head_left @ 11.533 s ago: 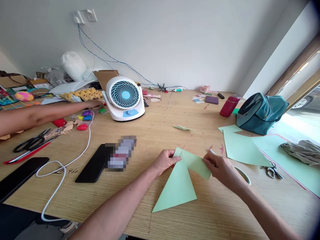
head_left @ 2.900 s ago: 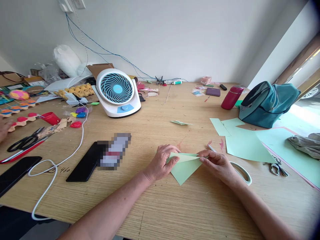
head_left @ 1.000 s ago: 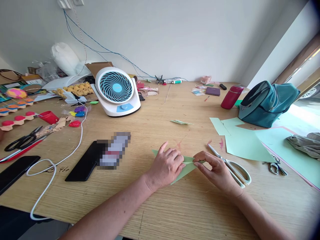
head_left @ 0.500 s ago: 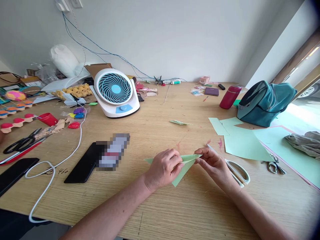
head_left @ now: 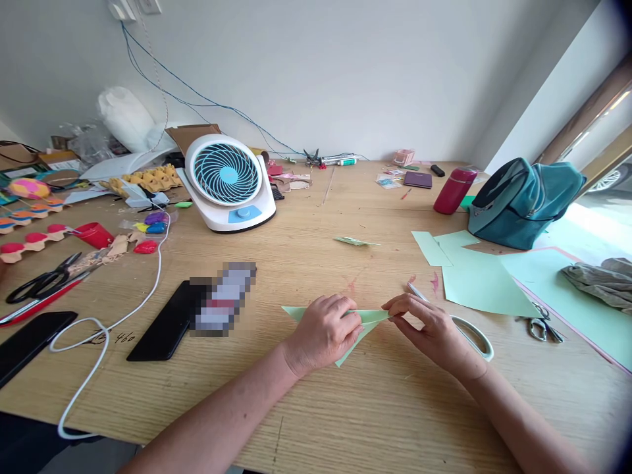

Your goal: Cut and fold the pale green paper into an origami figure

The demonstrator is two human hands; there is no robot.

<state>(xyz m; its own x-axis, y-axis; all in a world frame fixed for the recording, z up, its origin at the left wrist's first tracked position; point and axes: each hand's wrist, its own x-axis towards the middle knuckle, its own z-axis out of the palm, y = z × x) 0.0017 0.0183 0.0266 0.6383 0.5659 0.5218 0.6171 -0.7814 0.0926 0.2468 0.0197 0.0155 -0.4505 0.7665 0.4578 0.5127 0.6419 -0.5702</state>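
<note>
My left hand lies flat on the folded green paper at the lower centre of the frame, pressing it to the table. My right hand pinches the paper's right tip between thumb and forefinger. A point of the paper pokes out left of my left hand, and another shows below it.

White-handled scissors lie just behind my right hand, partly hidden by it. Further right are loose green sheets, small metal scissors and a teal bag, with a red bottle to the bag's left. Left of centre a black phone lies by a white cable. A white fan stands in the upper left, and black scissors lie at the left edge.
</note>
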